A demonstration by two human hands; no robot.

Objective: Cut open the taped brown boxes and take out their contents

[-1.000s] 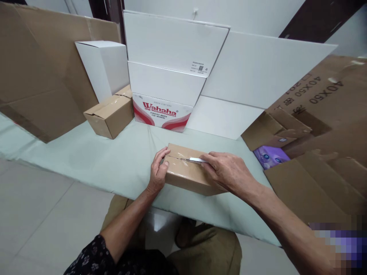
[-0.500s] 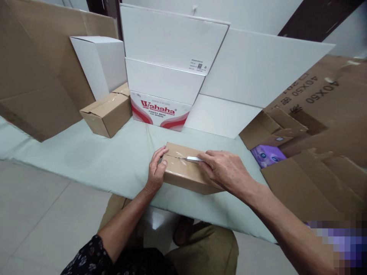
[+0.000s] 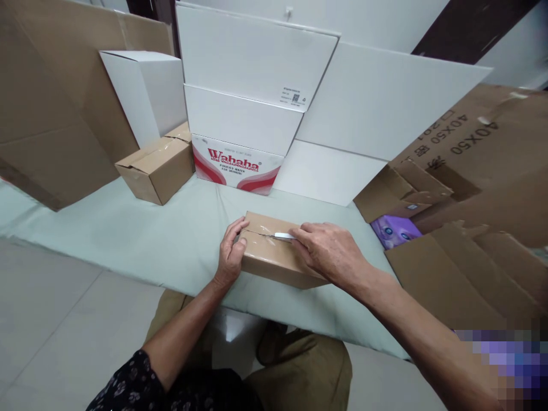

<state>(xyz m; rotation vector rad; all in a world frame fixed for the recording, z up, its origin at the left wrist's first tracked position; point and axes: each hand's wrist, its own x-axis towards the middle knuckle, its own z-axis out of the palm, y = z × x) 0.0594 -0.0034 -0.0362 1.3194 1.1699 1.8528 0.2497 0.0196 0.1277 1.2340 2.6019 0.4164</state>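
Note:
A small brown cardboard box [image 3: 278,261] lies on the pale green cloth in front of me, with shiny clear tape across its top. My left hand [image 3: 232,251] grips its left end, thumb on the top edge and fingers round the far corner. In my right hand [image 3: 327,248] is a white-handled knife [image 3: 283,236], held low over the box. Its thin blade points left and meets the taped seam, where a slit runs to the left edge. How deep the blade sits, I cannot tell.
A second taped brown box [image 3: 156,168] stands back left beside a white box [image 3: 160,97]. Behind are white cartons, one printed Wahaha [image 3: 235,165]. At right are opened brown cartons [image 3: 445,274] and a purple pack [image 3: 396,230]. The green cloth [image 3: 180,245] covers the work surface.
The whole view has shifted slightly. Both hands, the knife and the box keep the same places relative to one another.

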